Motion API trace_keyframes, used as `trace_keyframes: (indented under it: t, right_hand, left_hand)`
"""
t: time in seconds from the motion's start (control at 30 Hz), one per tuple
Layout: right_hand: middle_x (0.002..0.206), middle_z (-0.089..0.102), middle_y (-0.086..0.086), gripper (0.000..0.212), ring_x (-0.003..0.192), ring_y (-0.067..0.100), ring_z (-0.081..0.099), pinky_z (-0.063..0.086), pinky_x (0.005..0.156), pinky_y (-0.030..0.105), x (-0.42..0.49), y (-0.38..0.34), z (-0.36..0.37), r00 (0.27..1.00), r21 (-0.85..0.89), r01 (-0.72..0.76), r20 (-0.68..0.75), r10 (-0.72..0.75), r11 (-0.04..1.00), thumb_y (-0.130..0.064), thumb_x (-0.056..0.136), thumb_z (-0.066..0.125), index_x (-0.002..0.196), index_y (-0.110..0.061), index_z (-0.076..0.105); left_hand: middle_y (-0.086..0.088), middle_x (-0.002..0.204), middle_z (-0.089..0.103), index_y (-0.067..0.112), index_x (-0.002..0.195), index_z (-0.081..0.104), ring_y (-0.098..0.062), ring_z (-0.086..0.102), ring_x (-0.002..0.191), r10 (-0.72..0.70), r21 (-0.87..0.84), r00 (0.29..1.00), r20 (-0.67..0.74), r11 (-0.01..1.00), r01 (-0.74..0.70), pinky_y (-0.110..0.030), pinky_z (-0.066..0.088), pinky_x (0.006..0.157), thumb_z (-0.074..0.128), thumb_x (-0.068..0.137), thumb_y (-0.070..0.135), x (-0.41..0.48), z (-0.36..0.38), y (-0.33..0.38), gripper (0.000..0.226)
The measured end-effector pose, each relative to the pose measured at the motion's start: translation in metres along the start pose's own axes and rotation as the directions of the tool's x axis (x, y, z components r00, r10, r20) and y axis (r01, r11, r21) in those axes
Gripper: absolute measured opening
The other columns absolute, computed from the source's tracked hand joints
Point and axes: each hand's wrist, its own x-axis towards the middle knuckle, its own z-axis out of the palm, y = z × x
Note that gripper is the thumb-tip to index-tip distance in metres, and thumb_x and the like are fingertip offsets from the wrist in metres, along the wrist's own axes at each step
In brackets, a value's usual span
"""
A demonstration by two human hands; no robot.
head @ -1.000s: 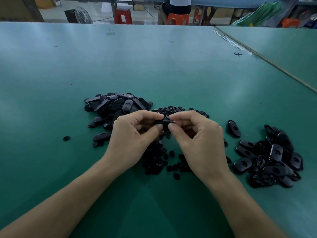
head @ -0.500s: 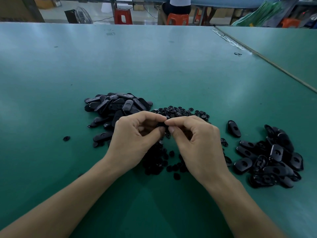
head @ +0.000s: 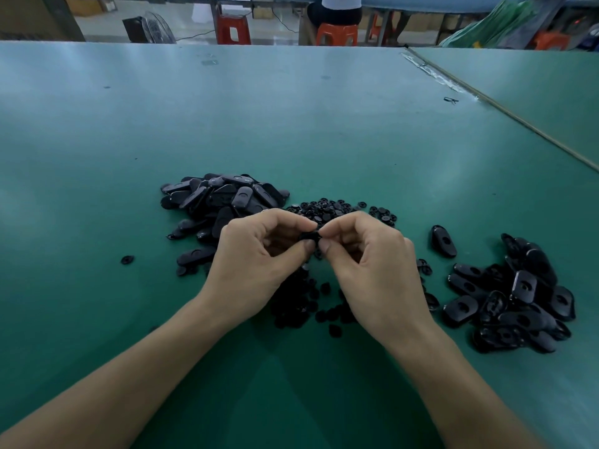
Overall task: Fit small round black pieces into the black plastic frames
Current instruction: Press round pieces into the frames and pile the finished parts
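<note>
No readable text, label, brand or number anywhere in view. Surface details on black oval plastic frames (head: 522,287) too small to read.

You are facing two heaps of frames on the bench (head: 291,124), the left heap (head: 223,202) and the right heap (head: 518,296), each too dense to count. One lone frame (head: 443,241) is lying between them. The round pieces (head: 330,209) are forming one uncountable spread, with one stray piece (head: 127,259) apart. Your left hand (head: 256,260) and right hand (head: 372,264) are pinching one black part (head: 309,236).
</note>
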Motion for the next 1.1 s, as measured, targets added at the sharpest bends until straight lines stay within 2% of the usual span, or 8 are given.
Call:
trace_keyframes:
  t: [0.17,0.37,0.53,0.67,0.83,0.9,1.0,1.1]
  right_hand:
    - [0.074,0.066,-0.011,0.029,0.074,0.006,0.063,0.048,0.063,0.015,0.003,0.000,-0.004,0.998,-0.032,-0.052,0.046,0.054,0.998,-0.012,0.087,0.074,0.079,-0.032,0.055]
    - [0.070,0.066,-0.007,0.035,0.065,0.010,0.060,0.048,0.057,0.021,0.001,-0.003,-0.003,0.998,-0.062,-0.049,-0.028,0.047,0.997,-0.013,0.083,0.078,0.072,-0.030,0.049]
    - [0.065,0.064,-0.008,0.027,0.062,0.011,0.061,0.048,0.056,0.028,-0.002,-0.006,0.000,0.999,-0.110,0.018,-0.031,-0.021,0.994,-0.007,0.088,0.072,0.077,-0.027,0.057]
    - [0.073,0.066,-0.013,0.021,0.062,0.004,0.060,0.050,0.058,0.024,-0.005,-0.008,0.002,0.995,-0.220,0.104,0.012,-0.103,0.970,-0.010,0.094,0.065,0.088,-0.029,0.062]
    - [0.075,0.070,-0.011,0.019,0.069,0.003,0.065,0.051,0.061,0.022,-0.005,-0.009,0.003,0.987,-0.174,0.161,0.019,-0.161,0.971,-0.006,0.090,0.069,0.092,-0.025,0.069]
    - [0.077,0.071,-0.012,0.019,0.073,0.002,0.067,0.052,0.064,0.019,-0.004,-0.007,0.003,0.989,-0.134,0.150,0.004,-0.151,0.979,-0.005,0.089,0.071,0.092,-0.023,0.071]
    - [0.090,0.068,-0.014,0.021,0.085,-0.002,0.063,0.048,0.077,0.007,0.001,-0.003,-0.001,0.994,-0.124,0.103,-0.025,-0.107,0.987,-0.009,0.087,0.074,0.101,-0.024,0.073]
    - [0.095,0.071,-0.018,0.023,0.090,-0.008,0.064,0.044,0.080,0.002,0.005,0.001,-0.007,0.999,-0.058,0.051,0.019,-0.050,0.997,-0.012,0.088,0.075,0.108,-0.024,0.075]
  left_hand:
    - [0.002,0.086,0.077,0.019,0.094,0.075,-0.020,0.074,0.080,0.022,0.043,0.999,0.033,0.999,-0.024,-0.031,0.061,0.076,0.077,0.083,-0.004,-0.001,0.000,0.000,0.025]
    - [0.014,0.086,0.074,0.029,0.095,0.071,-0.012,0.072,0.077,0.102,0.161,0.995,0.019,0.982,-0.103,-0.024,0.057,0.071,0.074,0.083,0.008,-0.003,0.001,0.000,0.024]
    - [0.010,0.088,0.075,0.026,0.099,0.071,-0.016,0.073,0.081,0.083,0.158,0.997,0.007,0.984,-0.083,-0.033,0.061,0.075,0.077,0.086,0.004,-0.003,0.002,0.000,0.026]
    - [0.007,0.088,0.075,0.021,0.101,0.072,-0.017,0.073,0.079,0.068,0.154,0.998,0.009,0.986,-0.068,-0.038,0.061,0.074,0.077,0.088,0.011,-0.002,0.000,-0.003,0.017]
    - [0.007,0.085,0.074,0.028,0.097,0.069,-0.016,0.070,0.072,0.047,0.134,0.998,-0.044,0.990,-0.041,-0.042,0.061,0.069,0.074,0.089,0.010,0.000,-0.001,-0.005,0.020]
    - [0.008,0.085,0.073,0.030,0.095,0.068,-0.017,0.070,0.072,0.046,0.123,0.997,-0.058,0.992,-0.039,-0.042,0.061,0.070,0.075,0.087,0.012,0.000,-0.001,-0.005,0.021]
    - [0.010,0.085,0.073,0.032,0.093,0.068,-0.012,0.069,0.073,0.052,0.086,0.997,-0.050,0.995,-0.048,-0.035,0.061,0.071,0.074,0.084,0.015,0.000,0.001,-0.001,0.021]
    - [0.006,0.084,0.074,0.030,0.094,0.067,-0.012,0.069,0.075,0.029,0.025,0.999,-0.026,0.999,-0.029,-0.035,0.060,0.073,0.075,0.085,0.001,0.000,0.000,0.001,0.031]
